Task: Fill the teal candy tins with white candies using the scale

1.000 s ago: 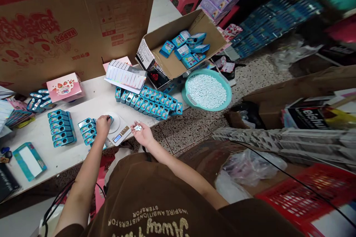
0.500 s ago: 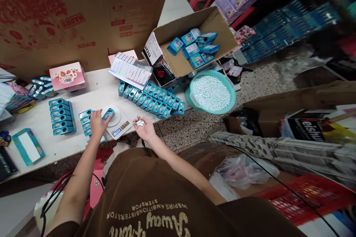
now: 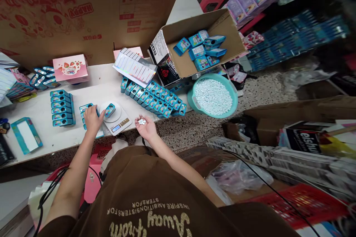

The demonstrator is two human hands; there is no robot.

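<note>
On the round pan (image 3: 118, 113) of a white scale (image 3: 125, 114) sits a small blue tin (image 3: 110, 110), oblong with rounded corners, a darker upper face and coloured print too small to read. Just beside it the left hand (image 3: 94, 119) bends over a cluster of matching tins (image 3: 85, 107), whether gripping one I cannot tell, while the right hand (image 3: 147, 129), palm up with fingers loosely curled, bears a little heap of whitish tablets (image 3: 141, 122) near the lit display (image 3: 116, 128).
</note>
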